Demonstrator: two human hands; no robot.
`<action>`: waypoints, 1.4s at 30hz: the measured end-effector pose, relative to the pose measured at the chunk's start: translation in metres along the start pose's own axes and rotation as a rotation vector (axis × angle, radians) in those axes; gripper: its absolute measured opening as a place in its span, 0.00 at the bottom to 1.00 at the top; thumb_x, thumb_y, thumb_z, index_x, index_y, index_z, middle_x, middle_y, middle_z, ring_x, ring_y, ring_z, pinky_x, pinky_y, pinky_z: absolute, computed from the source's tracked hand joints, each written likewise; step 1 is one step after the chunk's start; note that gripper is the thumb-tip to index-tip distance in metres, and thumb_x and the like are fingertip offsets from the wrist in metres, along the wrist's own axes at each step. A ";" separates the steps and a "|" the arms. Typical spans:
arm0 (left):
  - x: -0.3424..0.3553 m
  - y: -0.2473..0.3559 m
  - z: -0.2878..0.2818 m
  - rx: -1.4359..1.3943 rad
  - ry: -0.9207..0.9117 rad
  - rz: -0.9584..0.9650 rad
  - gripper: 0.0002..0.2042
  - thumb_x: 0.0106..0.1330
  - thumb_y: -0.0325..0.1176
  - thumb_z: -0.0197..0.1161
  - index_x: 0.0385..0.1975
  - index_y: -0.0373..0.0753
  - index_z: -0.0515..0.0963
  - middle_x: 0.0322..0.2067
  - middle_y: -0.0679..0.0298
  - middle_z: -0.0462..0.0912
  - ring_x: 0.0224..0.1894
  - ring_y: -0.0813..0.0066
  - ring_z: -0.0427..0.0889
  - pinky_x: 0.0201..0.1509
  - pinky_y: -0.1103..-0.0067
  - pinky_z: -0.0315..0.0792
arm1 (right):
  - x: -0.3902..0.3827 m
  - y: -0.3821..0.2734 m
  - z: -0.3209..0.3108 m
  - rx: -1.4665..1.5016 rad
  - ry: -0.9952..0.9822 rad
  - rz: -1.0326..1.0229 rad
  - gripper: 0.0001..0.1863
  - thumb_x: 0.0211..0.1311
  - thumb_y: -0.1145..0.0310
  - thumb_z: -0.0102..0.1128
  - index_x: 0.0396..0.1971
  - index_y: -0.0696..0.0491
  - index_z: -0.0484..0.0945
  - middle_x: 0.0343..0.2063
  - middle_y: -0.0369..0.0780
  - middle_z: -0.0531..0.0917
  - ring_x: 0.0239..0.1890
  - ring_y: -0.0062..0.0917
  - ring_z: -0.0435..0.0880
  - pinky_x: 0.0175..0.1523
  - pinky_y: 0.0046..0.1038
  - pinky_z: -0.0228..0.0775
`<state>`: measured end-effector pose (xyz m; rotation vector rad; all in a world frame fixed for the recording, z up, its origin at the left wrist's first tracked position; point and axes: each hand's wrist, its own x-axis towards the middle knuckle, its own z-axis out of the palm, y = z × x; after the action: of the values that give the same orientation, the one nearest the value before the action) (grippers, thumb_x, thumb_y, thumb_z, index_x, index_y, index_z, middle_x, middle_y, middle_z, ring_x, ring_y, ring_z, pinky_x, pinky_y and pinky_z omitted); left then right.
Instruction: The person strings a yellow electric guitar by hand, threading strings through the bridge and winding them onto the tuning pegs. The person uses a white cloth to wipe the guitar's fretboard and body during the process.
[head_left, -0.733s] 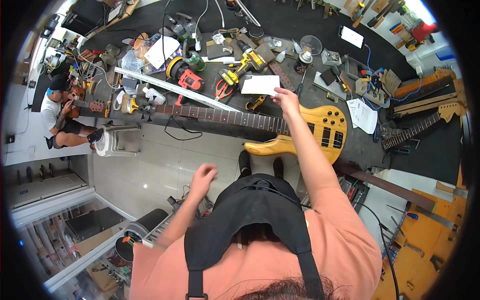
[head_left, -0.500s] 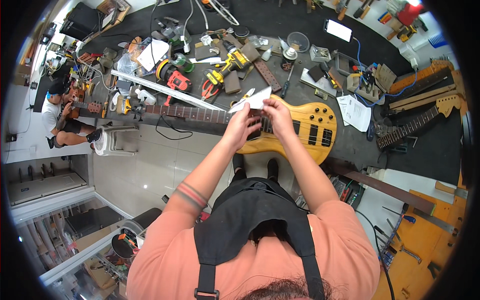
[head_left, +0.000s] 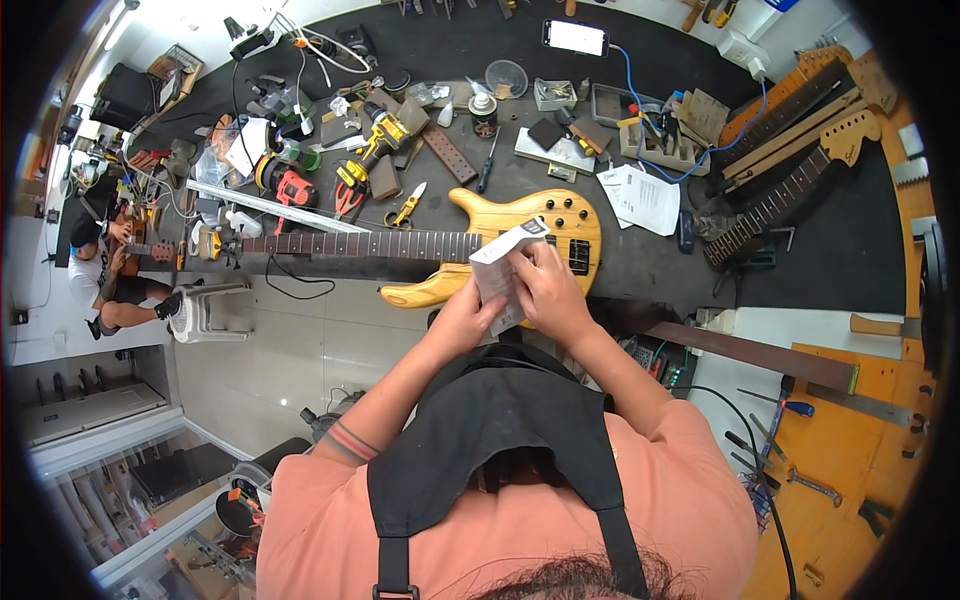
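Fingers [head_left: 528, 268] of the right hand [head_left: 548, 292] curl over the upper right side of a small white box [head_left: 503, 272], and the left hand [head_left: 468, 318] closes on its lower left side, so both hands grip the box together, held in the air close to the chest and above the near edge of the long dark workbench [head_left: 640, 262]. That bench fills the upper half of the view, running from the left edge to the far right corner. Across its near edge lies a bass guitar [head_left: 530, 222] with a pale wooden body just behind the box and a dark neck stretching left. On the right end of the bench rest two bare guitar necks [head_left: 790, 135], side by side and tilted. White paper sheets [head_left: 638, 198] lie just right of the guitar body. Toward the far left of the bench sits a cluster of tools, among them a yellow and black cordless drill [head_left: 378, 132] and red-handled pliers [head_left: 347, 195]. At the far edge a phone [head_left: 575, 37] with a lit screen lies flat. Off the bench, at the left, another person [head_left: 105, 275] sits on the floor with a guitar.
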<state>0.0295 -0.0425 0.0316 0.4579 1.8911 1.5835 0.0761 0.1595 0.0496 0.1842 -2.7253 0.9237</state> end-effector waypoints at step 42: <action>0.282 0.005 0.175 0.283 -0.197 0.052 0.29 0.63 0.23 0.63 0.68 0.27 0.75 0.47 0.49 0.89 0.44 0.61 0.89 0.50 0.70 0.82 | -0.195 0.070 -0.213 0.926 1.370 0.673 0.12 0.89 0.65 0.45 0.55 0.59 0.73 0.24 0.29 0.61 0.25 0.13 0.57 0.37 0.24 0.58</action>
<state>-0.0671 0.2662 -0.0456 0.7611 1.9681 1.2544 0.2916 0.3518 0.1172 -0.8940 -0.9618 1.5654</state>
